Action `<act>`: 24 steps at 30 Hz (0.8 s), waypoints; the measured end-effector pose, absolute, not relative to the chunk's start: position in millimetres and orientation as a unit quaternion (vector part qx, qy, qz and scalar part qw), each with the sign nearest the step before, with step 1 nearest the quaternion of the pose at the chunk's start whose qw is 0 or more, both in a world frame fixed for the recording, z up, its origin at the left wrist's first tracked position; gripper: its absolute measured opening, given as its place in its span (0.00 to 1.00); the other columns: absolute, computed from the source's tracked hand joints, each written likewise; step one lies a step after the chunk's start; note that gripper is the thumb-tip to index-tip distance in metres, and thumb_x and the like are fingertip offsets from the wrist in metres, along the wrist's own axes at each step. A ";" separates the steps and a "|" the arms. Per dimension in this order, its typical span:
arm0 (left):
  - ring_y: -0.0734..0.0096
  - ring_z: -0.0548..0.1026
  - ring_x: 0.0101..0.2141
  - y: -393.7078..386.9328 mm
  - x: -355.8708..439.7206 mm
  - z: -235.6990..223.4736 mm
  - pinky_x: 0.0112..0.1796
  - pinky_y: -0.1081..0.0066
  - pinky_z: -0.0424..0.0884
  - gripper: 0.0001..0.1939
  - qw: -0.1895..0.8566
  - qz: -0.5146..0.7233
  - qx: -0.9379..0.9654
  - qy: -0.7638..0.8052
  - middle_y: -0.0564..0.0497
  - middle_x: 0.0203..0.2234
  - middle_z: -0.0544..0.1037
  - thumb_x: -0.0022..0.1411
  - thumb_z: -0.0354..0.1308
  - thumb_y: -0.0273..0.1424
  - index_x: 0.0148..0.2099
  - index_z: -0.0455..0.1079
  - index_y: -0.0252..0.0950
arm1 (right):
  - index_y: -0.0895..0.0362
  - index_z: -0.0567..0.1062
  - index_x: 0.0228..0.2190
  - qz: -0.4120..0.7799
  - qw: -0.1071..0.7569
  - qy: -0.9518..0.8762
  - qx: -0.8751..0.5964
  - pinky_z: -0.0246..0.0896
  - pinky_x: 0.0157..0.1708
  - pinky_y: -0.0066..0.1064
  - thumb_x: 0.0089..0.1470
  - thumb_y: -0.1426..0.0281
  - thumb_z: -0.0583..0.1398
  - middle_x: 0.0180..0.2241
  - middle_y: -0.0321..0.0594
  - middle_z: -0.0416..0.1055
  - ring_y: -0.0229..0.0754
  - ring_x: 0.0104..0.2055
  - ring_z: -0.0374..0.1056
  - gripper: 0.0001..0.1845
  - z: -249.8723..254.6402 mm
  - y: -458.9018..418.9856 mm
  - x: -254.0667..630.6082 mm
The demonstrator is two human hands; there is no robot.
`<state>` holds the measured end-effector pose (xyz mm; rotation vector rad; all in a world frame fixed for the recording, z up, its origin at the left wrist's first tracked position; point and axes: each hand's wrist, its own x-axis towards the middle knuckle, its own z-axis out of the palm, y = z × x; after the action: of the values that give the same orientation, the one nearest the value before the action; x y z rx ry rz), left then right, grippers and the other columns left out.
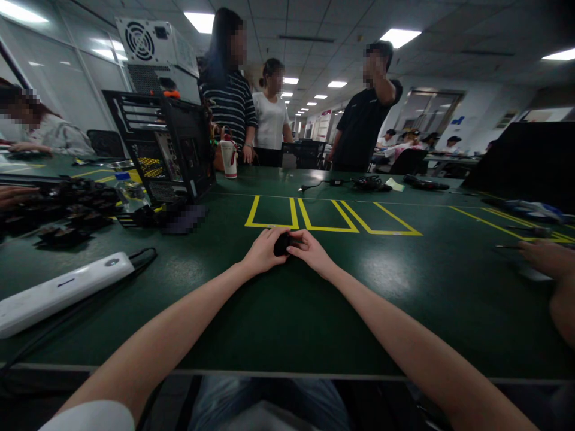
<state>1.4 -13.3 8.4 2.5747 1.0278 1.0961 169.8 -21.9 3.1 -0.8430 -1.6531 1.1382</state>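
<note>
Both my hands meet over the middle of the green table point(278, 311), close to the yellow tape marks. Between them is a small, dark, rounded object point(282, 244), whose kind I cannot make out. My left hand point(266, 250) curls around its left side, fingers over the top. From the other side, the thumb and fingertips of my right hand point(309, 251) pinch its right edge. Much of the object is hidden by my fingers.
A white power strip point(67, 293) with a black cable lies at left. Behind it stand a bottle point(131, 193) and an open black computer case point(168, 143). Yellow tape outlines point(323, 228) mark the table ahead. Another person's hand point(545, 257) works at right; people stand across the table.
</note>
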 end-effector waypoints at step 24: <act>0.61 0.63 0.45 -13.9 1.6 9.8 0.44 0.59 0.61 0.30 0.079 0.366 0.860 0.346 0.49 0.45 0.65 0.44 0.58 0.27 0.51 0.54 0.41 | 0.55 0.64 0.38 0.427 0.472 -0.676 -0.372 0.57 0.48 0.40 0.43 0.70 0.59 0.42 0.39 0.64 0.40 0.45 0.62 0.17 1.8 -18.5 169.3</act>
<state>1.6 -13.9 9.8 2.5735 1.0353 1.0961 169.3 -18.5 1.8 -0.9111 -1.6555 1.0455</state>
